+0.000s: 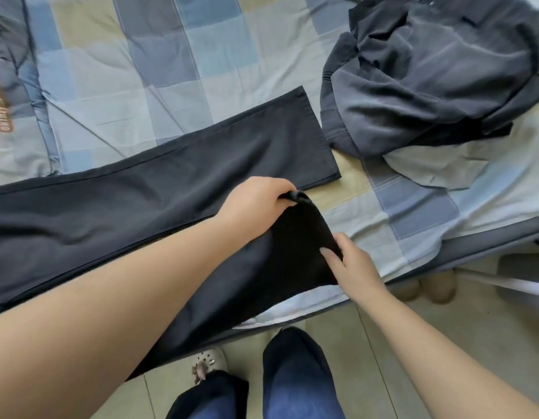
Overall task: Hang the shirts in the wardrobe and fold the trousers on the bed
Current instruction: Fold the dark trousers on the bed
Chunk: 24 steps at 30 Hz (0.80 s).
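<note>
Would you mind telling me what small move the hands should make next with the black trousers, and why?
Probably carry the lifted leg across and lay it on the flat one. The left hand grips the hem corner of the near leg of the black trousers and the right hand pinches its other corner, so that leg is raised off the bed, while the far leg already lies smooth.

brown label strip (1, 99) w/ pale lettering sat at left edge on the checked bedding (111, 95), letters ran sideways & were blurred, couldn't be read for sure, no other txt, nos. or brands were legible anywhere
</note>
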Available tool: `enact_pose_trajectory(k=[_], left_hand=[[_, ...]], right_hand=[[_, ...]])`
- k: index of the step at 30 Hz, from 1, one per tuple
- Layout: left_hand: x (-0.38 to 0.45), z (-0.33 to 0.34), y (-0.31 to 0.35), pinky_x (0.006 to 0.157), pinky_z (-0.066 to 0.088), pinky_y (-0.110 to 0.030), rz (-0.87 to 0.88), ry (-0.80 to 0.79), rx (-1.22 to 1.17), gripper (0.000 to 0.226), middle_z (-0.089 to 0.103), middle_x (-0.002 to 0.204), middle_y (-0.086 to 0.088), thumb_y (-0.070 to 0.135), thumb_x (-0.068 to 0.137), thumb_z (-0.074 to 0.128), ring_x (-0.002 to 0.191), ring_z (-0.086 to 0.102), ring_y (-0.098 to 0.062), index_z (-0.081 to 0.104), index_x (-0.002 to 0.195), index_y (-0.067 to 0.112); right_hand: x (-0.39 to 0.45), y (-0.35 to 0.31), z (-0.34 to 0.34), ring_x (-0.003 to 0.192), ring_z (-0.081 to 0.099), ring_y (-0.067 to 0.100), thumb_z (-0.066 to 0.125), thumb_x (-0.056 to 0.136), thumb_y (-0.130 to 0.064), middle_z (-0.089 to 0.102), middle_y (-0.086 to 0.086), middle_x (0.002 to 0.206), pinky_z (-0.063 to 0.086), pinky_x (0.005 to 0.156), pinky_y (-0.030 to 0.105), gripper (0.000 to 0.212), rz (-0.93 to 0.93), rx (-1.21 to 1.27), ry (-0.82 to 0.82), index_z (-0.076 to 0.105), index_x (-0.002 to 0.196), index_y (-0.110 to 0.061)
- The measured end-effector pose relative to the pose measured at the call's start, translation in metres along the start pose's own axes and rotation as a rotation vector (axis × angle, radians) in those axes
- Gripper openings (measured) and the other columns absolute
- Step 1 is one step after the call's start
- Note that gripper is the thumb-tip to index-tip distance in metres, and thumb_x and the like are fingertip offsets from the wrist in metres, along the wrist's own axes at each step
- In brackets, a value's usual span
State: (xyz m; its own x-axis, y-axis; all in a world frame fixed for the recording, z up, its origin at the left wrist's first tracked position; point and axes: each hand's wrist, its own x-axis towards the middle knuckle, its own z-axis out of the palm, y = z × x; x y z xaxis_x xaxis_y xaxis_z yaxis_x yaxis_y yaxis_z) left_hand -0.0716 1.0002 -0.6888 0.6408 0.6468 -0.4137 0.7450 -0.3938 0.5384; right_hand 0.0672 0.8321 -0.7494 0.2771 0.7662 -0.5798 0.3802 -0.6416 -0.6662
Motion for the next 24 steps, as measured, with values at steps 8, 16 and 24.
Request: enact_pose_trajectory(k=[8, 16, 24], left_hand=[[0.075, 0.056, 0.018, 0.068, 0.049, -0.032, -0.188, -0.277, -0.011, 0.024, 0.063, 0.089, -0.007, 0.031, 0.095, 0.057, 0.077, 0.069, -0.027, 0.049, 0.078, 0.016], [0.122, 0.099, 0.026, 0.079, 0.046, -0.03, -0.195, -0.167, -0.108, 0.023, 0.066, 0.103, -0.006, 0.029, 0.093, 0.06, 0.091, 0.063, -0.025, 0.063, 0.109, 0.013], [0.088, 0.123, -0.042, 0.078, 0.047, -0.024, -0.52, -0.061, -0.522, 0.029, 0.063, 0.118, 0.003, 0.015, 0.093, 0.055, 0.098, 0.058, -0.014, 0.059, 0.121, 0.02]], right_hand=[[0.001, 0.046, -0.024, 0.068, 0.053, 0.027, 0.05, 0.095, -0.04, 0.058, 0.013, 0.072, 0.039, 0.058, 0.035, 0.037, 0.204, -0.165, 0.119, 0.052, 0.084, -0.005], [0.032, 0.086, -0.041, 0.077, 0.053, 0.018, 0.052, 0.093, -0.043, 0.057, -0.003, 0.077, 0.038, 0.06, 0.027, 0.027, 0.278, -0.074, 0.149, 0.055, 0.087, -0.017], [0.055, 0.119, -0.021, 0.106, 0.058, 0.021, 0.056, 0.093, -0.032, 0.062, 0.002, 0.118, 0.043, 0.079, 0.03, 0.034, 0.416, -0.169, 0.049, 0.051, 0.124, -0.019]])
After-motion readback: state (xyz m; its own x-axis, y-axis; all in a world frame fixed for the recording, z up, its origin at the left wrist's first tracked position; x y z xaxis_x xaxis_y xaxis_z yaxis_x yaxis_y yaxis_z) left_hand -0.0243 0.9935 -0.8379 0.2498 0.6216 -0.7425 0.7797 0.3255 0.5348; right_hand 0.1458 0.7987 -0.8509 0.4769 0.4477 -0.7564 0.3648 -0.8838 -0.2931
